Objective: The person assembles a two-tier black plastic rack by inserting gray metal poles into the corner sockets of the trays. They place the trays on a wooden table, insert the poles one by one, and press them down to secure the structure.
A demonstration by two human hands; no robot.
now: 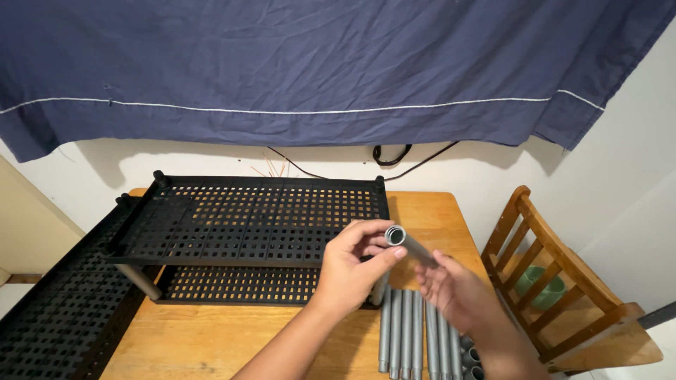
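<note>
Tube (407, 244) is between my two hands, just above the table (429, 214), long axis running from 10 o'clock, where its open round end faces me, down to 4 o'clock, where it goes into my right palm. My left hand (350, 271) is nearer the open end: thumb and fingers curled, pinching the tube just behind the rim. My right hand (458, 295) is blurred, fingers loosely bent round the lower end, touching it; how firmly it grips I cannot tell. Spare tubes (417, 331) lie side by side at 6 o'clock from the hands, pointing 12 to 6. Black rack (246, 218) sits at 9 to 10 o'clock from the tube, a post (137, 280) under its left corner. Chair (556, 281) at 3 o'clock.
</note>
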